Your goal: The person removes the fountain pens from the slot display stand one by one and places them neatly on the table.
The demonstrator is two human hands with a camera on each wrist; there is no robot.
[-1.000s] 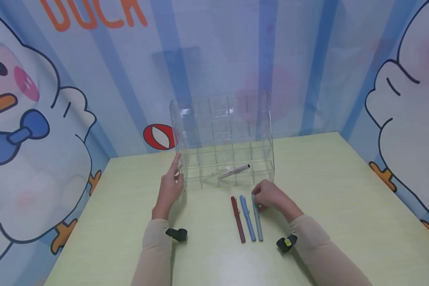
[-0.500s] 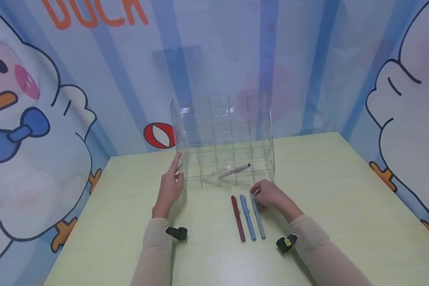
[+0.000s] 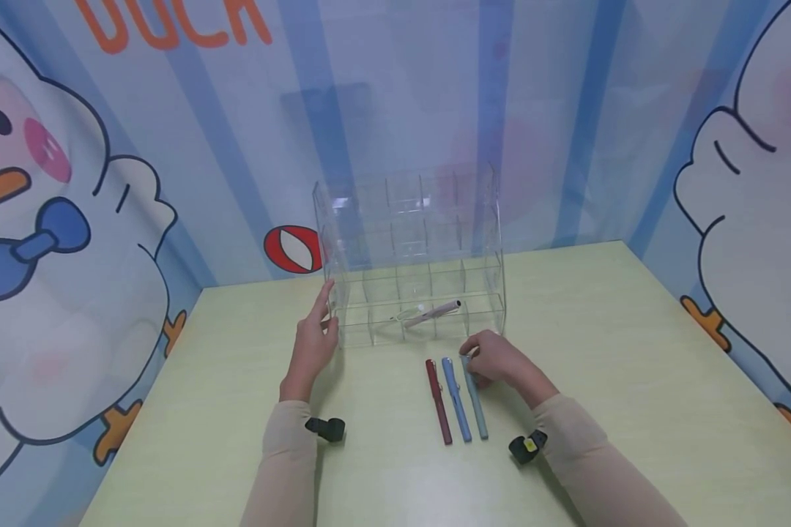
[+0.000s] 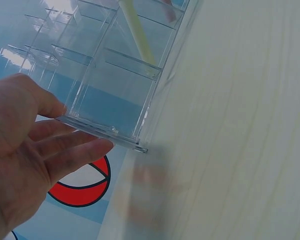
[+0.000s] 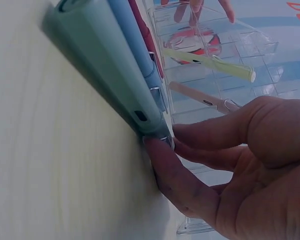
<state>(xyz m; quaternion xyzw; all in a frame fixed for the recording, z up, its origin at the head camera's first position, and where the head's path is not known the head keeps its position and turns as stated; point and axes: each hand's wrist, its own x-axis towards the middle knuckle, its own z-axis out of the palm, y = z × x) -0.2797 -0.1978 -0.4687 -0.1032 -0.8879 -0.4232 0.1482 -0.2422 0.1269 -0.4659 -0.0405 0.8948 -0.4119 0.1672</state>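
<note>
Includes five pens [image 3: 457,400] in all, three outside and two inside one rack [image 3: 354,335]; also one table [image 3: 204,395], two hands [image 3: 312,351], two sleeves [image 3: 282,468], two wrist cameras [image 3: 332,430], two printed birds [image 3: 92,322] and one printed ball [image 3: 293,249].

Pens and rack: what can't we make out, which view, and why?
Green pen, head and right wrist: far end partly covered by the right hand.
Blue pen and red pen, right wrist: near ends cut off by the top edge; green also covers part of blue.
Yellow pen, left wrist: upper end cut off by the top edge; head: too faint against the rack to trace fully.
Rack, left wrist: cut off by the top edge.
</note>
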